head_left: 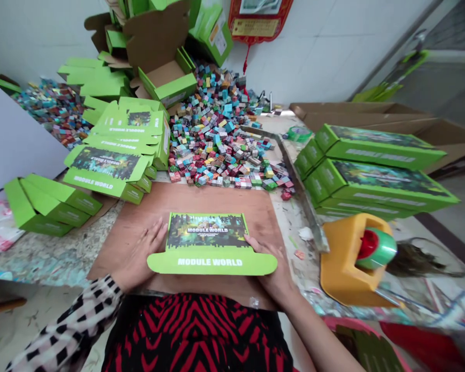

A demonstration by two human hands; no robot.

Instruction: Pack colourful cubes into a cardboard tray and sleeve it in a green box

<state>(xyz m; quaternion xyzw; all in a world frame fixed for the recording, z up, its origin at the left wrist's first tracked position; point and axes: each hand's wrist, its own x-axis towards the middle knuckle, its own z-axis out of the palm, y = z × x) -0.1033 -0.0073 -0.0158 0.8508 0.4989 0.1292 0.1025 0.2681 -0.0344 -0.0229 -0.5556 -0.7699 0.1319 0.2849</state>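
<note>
A green "MODULE WORLD" cardboard box [207, 230] lies on the brown board in front of me, its front flap [210, 262] sticking out toward my body. Along the box's left side, my left hand [145, 253] rests with its fingers stretched out and flat, partly under the flap's left end. At the right side, my right hand [269, 261] grips the box, thumb on its top edge. The other right fingers are hidden under the flap. Whether the box contains anything cannot be seen.
Behind the brown board [120, 227] is a heap of small colourful cubes [220, 139]. Unfolded green boxes [104, 160] pile up at left. Closed green boxes [383, 175] are stacked at right, near a yellow tape dispenser [333, 263]. A metal bar [300, 188] edges the heap.
</note>
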